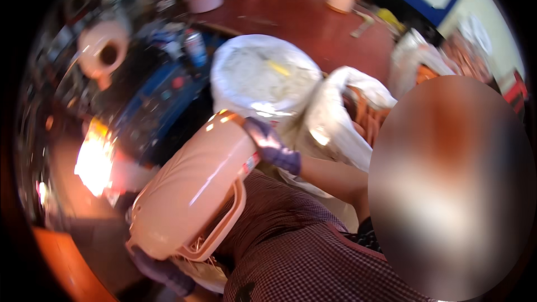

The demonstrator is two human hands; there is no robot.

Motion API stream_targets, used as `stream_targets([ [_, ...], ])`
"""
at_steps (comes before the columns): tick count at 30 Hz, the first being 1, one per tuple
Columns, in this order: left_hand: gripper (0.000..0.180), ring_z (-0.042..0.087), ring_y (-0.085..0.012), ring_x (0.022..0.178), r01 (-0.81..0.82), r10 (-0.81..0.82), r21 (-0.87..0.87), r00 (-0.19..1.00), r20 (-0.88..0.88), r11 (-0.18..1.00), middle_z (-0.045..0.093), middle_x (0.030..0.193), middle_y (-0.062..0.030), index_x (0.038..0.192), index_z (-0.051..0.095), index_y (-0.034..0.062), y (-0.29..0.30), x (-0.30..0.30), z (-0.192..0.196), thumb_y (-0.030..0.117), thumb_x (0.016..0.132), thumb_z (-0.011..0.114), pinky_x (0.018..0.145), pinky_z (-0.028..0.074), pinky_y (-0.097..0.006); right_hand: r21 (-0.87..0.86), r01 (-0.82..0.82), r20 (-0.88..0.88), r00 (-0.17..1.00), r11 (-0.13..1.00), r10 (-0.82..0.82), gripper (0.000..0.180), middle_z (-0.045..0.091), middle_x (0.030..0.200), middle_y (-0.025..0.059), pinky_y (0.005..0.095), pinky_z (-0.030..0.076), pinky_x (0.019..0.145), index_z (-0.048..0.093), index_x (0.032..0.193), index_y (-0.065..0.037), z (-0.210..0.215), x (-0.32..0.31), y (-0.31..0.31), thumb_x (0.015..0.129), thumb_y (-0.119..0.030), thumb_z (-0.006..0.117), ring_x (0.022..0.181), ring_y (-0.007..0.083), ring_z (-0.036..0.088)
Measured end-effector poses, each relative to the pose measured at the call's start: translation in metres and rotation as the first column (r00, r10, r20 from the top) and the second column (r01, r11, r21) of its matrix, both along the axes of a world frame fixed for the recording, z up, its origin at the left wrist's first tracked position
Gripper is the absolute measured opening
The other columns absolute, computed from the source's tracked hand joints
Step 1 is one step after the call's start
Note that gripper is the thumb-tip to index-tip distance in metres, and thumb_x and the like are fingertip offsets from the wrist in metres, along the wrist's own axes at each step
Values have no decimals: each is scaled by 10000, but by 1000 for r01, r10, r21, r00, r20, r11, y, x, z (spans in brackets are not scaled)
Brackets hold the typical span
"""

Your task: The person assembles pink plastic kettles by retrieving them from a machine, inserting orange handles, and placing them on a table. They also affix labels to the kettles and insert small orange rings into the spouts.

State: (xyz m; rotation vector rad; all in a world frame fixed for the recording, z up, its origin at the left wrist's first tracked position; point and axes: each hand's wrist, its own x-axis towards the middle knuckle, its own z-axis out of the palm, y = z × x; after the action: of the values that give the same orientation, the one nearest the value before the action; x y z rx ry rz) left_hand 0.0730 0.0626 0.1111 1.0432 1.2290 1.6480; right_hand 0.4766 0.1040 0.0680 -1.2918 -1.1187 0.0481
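Observation:
A large peach plastic jug (190,173) with a side handle (229,229) lies tilted across my lap. My right hand (274,145), in a purple glove, grips its upper end, beside a small label. The lower end rests in my left hand (162,274), gloved the same way, whose fingers are partly hidden under the jug. Thin strands show by the handle. Checkered cloth (291,257) covers my body below it.
Bright flame or glare (95,159) burns at the left, near another peach jug (89,47). Ahead stand a white-lined bin (229,98) and a white sack (335,142) of peach-brown parts. Behind is a red table (313,22) with more jugs. A blurred patch hides the right.

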Motion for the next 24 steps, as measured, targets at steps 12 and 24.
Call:
stream_targets([
  [12,475,526,-242,1205,272,-381,-268,632,-674,924,581,1286,-167,1362,508,-26,35,35,53,217,954,518,1013,405,-350,-586,483,734,656,651,174,235,665,1035,158,418,533,779,632,1085,-53,110,163,-177,865,-131,609,909,348,665],
  [24,1037,502,-343,1231,512,-448,106,821,-355,853,505,1326,-220,1522,261,-20,21,104,68,426,715,736,1071,383,-449,-282,587,951,278,759,139,70,672,967,85,394,500,840,640,863,-91,249,226,-155,804,-126,648,970,296,645],
])
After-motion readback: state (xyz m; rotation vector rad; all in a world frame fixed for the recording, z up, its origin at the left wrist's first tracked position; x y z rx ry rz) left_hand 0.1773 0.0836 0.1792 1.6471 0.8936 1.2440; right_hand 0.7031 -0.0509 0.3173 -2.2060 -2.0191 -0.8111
